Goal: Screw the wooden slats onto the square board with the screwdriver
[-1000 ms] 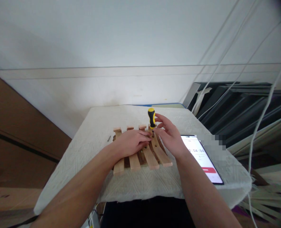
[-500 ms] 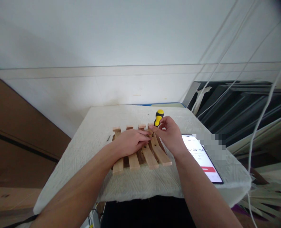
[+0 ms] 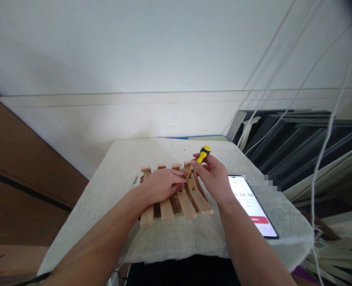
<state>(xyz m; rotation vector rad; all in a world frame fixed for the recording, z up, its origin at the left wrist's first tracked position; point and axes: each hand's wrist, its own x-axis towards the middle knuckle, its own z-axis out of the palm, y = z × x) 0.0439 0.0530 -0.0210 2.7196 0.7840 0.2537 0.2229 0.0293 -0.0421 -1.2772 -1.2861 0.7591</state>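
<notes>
My right hand [image 3: 213, 174] is closed around a short screwdriver [image 3: 204, 154] with a yellow and black handle. The handle leans to the right, and its tip points down at a hole near the far end of the rightmost wooden slat [image 3: 198, 194]. My left hand [image 3: 165, 184] lies with its fingers stretched across the slatted wooden piece [image 3: 167, 210], fingertips close to the screwdriver tip. Curved pale slats sit side by side over darker wood, partly covered by that hand. Whether a screw is under the tip is too small to tell.
A small metal screw-like piece [image 3: 135, 179] lies left of the slats. To the right, a phone [image 3: 252, 210] showing a timer rests on the white-clothed table [image 3: 110, 171]. White cables [image 3: 325, 143] hang at the right, before dark panels [image 3: 301, 139]. A wall stands behind the table.
The screwdriver handle has tipped further right, and my right hand's fingers have shifted around it. My left hand stays on the slats. The whole view has shifted slightly with my head.
</notes>
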